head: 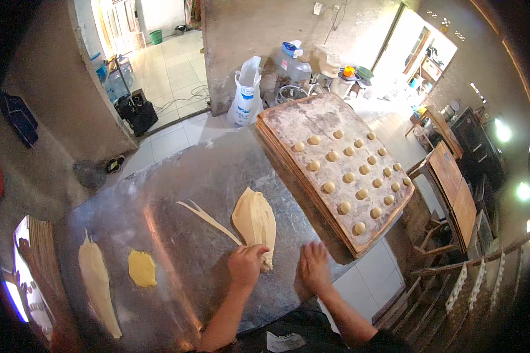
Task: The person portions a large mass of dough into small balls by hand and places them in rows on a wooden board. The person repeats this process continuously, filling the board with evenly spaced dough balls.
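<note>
My left hand (247,267) grips the near end of a large piece of pale dough (255,216) on the metal-topped table (194,176). The dough is smooth and folded, with a ragged lower end beside my thumb. A thin forked strip of dough (210,219) runs from near my fingers towards the far left. To the right, my right hand (316,268) is palm down low over the table, blurred, with its fingers stretched out. What lies under that palm is hidden. Rows of small round dough balls (349,177) sit on a floured wooden board (300,117) beyond my right hand.
On the table's left lie a long pale dough piece (96,282) and a flat yellow lump (142,268). The top board rests on a stack of boards at the table's right edge. A white sack (246,99) stands behind. Wooden racks (424,304) are at lower right.
</note>
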### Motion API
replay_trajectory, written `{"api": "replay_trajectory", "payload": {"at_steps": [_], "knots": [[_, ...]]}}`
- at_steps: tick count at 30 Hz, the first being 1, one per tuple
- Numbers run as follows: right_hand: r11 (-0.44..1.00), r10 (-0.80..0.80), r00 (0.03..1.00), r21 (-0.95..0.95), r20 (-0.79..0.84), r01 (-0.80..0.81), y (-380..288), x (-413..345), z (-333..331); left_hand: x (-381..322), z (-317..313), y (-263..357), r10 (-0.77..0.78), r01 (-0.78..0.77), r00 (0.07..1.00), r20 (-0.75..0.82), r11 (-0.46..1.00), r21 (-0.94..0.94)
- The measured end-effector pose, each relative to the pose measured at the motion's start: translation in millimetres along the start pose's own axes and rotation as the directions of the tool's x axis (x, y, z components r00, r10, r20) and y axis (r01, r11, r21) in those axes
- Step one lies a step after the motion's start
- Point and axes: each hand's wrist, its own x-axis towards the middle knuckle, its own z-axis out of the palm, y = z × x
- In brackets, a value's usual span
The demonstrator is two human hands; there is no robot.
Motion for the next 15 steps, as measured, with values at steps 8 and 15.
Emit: {"api": "replay_trajectory", "payload": {"at_steps": [8, 15], "knots": [[0.995, -0.082, 0.994, -0.059, 0.068, 0.086, 14.8, 18.3, 12.1, -12.1, -27.7, 4.2, -0.024, -0.019, 0.94, -0.34, 0.992, -0.121], [0.967, -0.252, 0.965, 0.04, 0.069, 0.25, 24.5, 33.9, 14.3, -46.2, -34.9, 6.7, -0.148, 0.11, 0.977, -0.156, 0.967, -0.23]]}}
